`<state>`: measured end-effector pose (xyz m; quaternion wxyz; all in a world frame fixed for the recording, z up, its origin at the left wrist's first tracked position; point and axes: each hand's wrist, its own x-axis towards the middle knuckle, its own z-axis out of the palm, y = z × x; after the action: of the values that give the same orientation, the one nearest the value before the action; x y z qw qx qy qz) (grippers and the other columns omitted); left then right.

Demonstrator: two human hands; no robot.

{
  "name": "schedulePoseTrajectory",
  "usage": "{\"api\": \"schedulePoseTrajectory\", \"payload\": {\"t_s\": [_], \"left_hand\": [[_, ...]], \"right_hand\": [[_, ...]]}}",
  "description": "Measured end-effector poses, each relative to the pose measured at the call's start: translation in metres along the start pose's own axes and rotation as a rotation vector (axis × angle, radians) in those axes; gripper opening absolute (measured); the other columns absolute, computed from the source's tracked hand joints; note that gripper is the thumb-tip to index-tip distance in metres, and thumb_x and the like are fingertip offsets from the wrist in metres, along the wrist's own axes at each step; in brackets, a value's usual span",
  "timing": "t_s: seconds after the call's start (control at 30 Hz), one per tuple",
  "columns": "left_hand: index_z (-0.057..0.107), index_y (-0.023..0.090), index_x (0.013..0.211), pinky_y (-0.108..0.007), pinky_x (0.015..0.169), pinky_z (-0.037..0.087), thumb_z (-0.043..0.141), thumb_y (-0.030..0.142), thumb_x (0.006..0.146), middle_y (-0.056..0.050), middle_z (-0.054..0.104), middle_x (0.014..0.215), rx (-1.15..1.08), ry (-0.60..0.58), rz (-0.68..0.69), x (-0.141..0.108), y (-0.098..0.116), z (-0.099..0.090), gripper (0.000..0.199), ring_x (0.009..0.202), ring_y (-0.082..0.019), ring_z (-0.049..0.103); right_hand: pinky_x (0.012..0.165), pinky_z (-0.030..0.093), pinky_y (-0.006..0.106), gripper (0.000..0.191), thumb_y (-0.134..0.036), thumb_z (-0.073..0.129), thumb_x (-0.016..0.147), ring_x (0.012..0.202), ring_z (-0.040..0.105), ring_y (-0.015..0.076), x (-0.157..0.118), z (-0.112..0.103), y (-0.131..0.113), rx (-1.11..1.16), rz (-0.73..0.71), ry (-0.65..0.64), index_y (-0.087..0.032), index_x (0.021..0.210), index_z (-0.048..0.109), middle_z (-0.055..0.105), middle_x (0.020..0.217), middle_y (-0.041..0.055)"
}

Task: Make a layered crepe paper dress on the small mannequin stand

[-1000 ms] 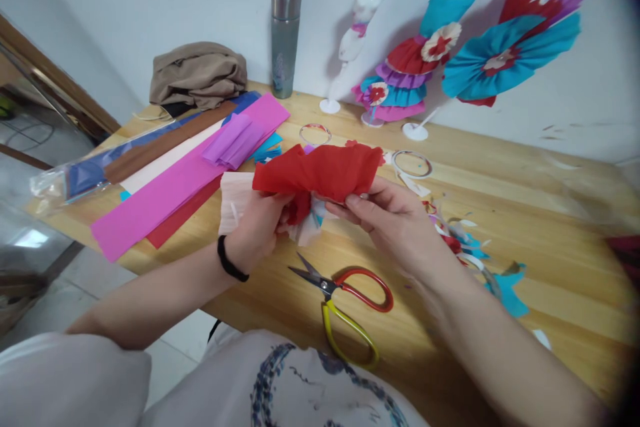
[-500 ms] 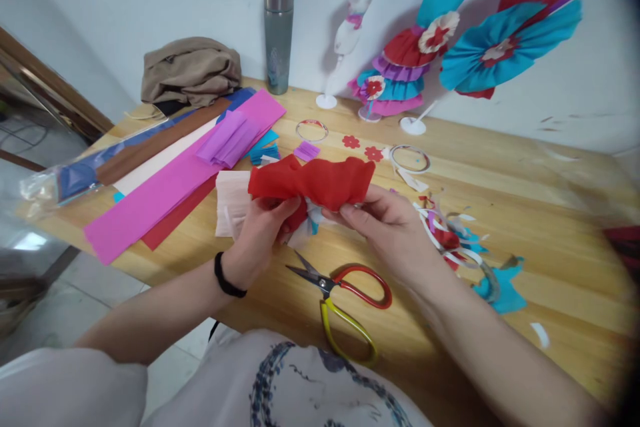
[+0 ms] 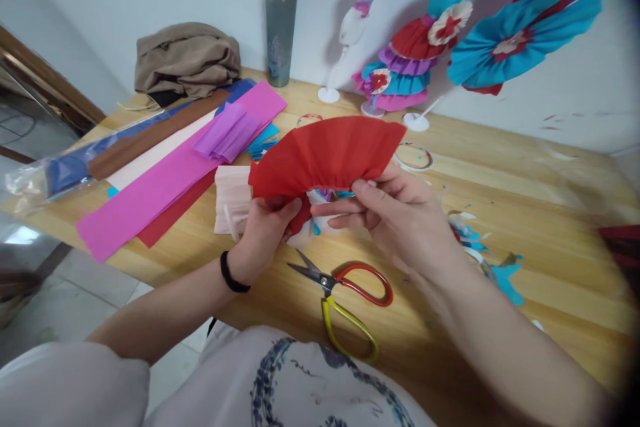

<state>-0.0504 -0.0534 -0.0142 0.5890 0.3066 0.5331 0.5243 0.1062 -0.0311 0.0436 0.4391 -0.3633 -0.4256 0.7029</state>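
A red crepe paper strip (image 3: 327, 150), gathered along its lower edge, fans out in an arc between my two hands. My left hand (image 3: 270, 223) pinches its left end between thumb and fingers. At the right end, my right hand (image 3: 395, 207) grips the gathered edge with thumb and forefinger, the other fingers stretched out beneath. Scissors (image 3: 325, 283) with one red and one yellow handle lie spread on the table just below my hands. Pale pink pleated paper (image 3: 231, 197) sits beside my left hand. White and blue scraps partly show under the strip.
Paper sheets, a magenta one (image 3: 175, 180) on top, lie at left near a brown cloth (image 3: 187, 60). A flask (image 3: 281, 20) and small mannequins, one in a layered paper dress (image 3: 413, 47), stand along the wall. A tape roll (image 3: 414, 155) and scraps (image 3: 507, 280) lie at right.
The red paper has gone from bunched and folded over to spread upward in a wide fan. My right hand has shifted slightly right, its lower fingers extending. The view has tilted a little.
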Motion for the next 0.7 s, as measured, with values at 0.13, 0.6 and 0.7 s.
{"api": "schedulePoseTrajectory", "payload": {"t_s": [0.13, 0.6, 0.7], "left_hand": [[0.06, 0.013, 0.061, -0.022, 0.038, 0.021, 0.079, 0.037, 0.065, 0.003, 0.05, 0.047, 0.01, 0.008, -0.028, 0.001, -0.001, -0.002, 0.03, 0.038, -0.005, 0.035], [0.057, 0.014, 0.054, -0.021, 0.041, 0.018, 0.07, 0.036, 0.07, 0.003, 0.047, 0.044, 0.128, -0.036, 0.003, 0.004, -0.006, -0.01, 0.03, 0.039, -0.004, 0.033], [0.056, 0.014, 0.052, -0.021, 0.041, 0.019, 0.069, 0.034, 0.069, 0.003, 0.048, 0.044, 0.131, -0.034, 0.008, 0.004, -0.006, -0.009, 0.029, 0.04, -0.004, 0.033]], "right_hand": [[0.058, 0.062, 0.025, 0.018, -0.026, 0.082, 0.071, 0.067, 0.077, 0.0201, 0.013, 0.007, -0.01, 0.014, -0.023, 0.004, -0.022, 0.079, 0.066, 0.076, 0.071, -0.0004], [0.065, 0.058, 0.024, 0.031, -0.005, 0.044, 0.093, 0.073, 0.077, 0.0142, 0.058, 0.013, -0.019, -0.019, 0.004, 0.082, -0.021, 0.07, 0.057, 0.068, 0.06, -0.006], [0.067, 0.058, 0.023, 0.03, -0.002, 0.046, 0.092, 0.071, 0.077, 0.0137, 0.064, 0.018, -0.019, -0.025, 0.007, 0.074, -0.021, 0.071, 0.057, 0.07, 0.063, -0.006]]}}
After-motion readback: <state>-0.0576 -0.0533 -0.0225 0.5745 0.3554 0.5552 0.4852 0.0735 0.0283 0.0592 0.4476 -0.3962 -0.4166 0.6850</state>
